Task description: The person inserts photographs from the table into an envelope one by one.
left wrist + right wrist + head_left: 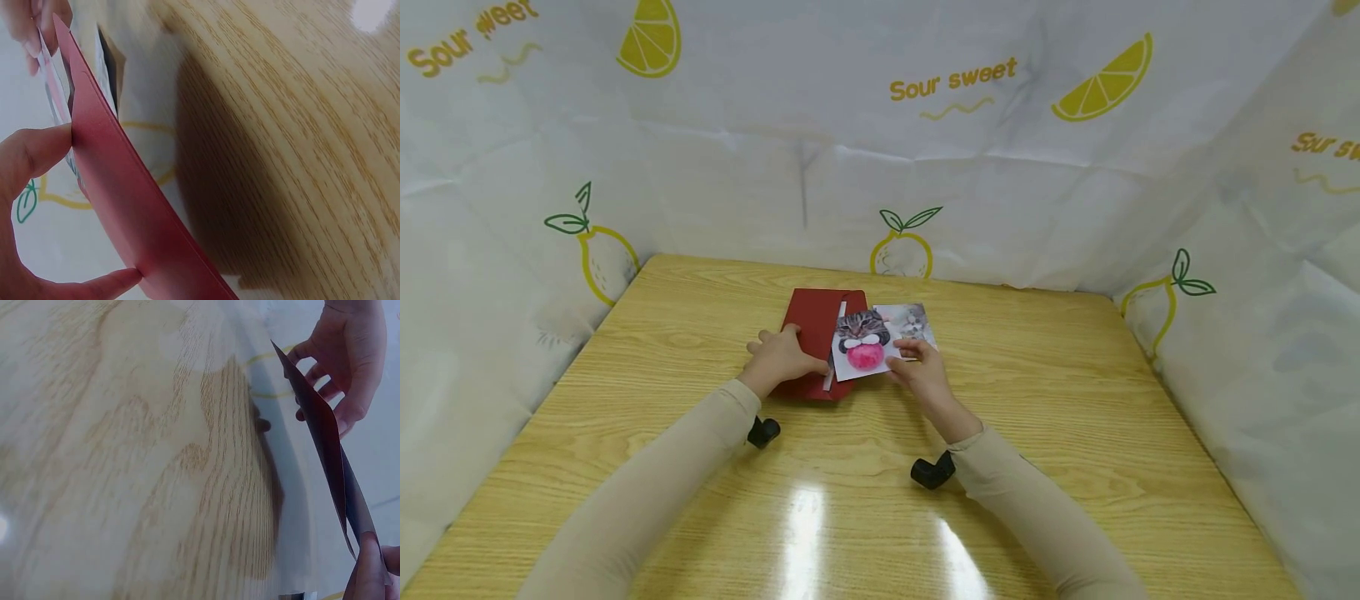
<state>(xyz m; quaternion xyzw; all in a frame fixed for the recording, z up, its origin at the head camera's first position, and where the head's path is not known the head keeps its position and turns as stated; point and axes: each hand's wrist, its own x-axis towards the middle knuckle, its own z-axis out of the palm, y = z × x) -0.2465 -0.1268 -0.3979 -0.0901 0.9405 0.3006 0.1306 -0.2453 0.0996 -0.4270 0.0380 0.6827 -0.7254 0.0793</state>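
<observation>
My left hand (781, 360) grips a red envelope (816, 312) by its edges, thumb near the opening. In the left wrist view, the envelope (137, 194) is tilted up with its shadow on the wood. White paper edges show along its opening on the right. My right hand (925, 379) pinches a printed card (865, 358) by its right edge. The card pictures a tabby cat and a pink ball, and its left edge overlaps the envelope's opening. Partly behind it is a second, paler card (912, 317) with a grey picture.
The wooden table (1037, 375) extends around both hands. A white cloth (760, 192) printed with lemons stands behind the table and along its sides. Black devices (933, 472) sit by both wrists.
</observation>
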